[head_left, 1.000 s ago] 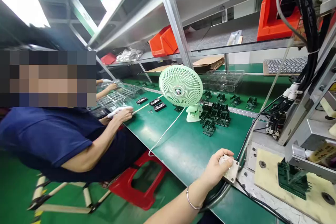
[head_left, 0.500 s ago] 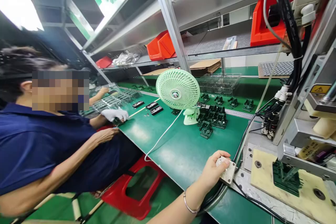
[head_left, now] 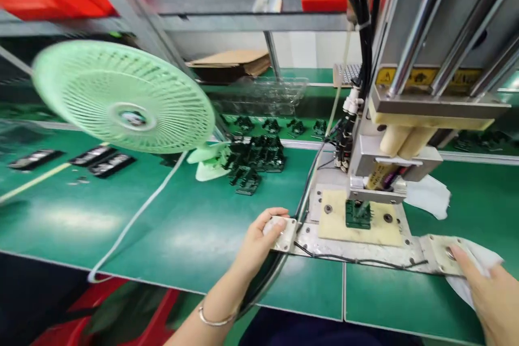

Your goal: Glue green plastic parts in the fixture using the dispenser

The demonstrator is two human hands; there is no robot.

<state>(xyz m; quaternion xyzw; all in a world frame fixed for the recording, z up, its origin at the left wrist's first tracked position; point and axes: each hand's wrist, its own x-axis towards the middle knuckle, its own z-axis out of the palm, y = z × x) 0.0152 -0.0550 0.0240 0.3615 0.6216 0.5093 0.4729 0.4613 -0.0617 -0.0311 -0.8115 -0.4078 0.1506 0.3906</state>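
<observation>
My left hand (head_left: 253,243) curls round the left push-button box (head_left: 288,235) of a bench press, thumb on its top. At the far right, my right hand (head_left: 497,294) grips the right push-button box (head_left: 438,254), its thumb on the round metal button. A white cloth (head_left: 484,255) lies between that box and my right fingers, which are partly hidden. Between my hands, a green circuit-board part (head_left: 357,215) sits on the cream fixture plate (head_left: 336,227). Directly above it is the press head (head_left: 377,190); I cannot tell whether they touch.
A green clip fan (head_left: 130,102) stands at the left, its white cord (head_left: 138,216) crossing the table. Several green board parts (head_left: 263,154) are grouped beside it. Black cables (head_left: 310,184) run along the press. Another white cloth (head_left: 430,194) lies behind it. A red stool (head_left: 121,313) is below.
The view has swung right and the co-worker is out of frame. My right hand and the right button box have come into view. My left hand stays on its box.
</observation>
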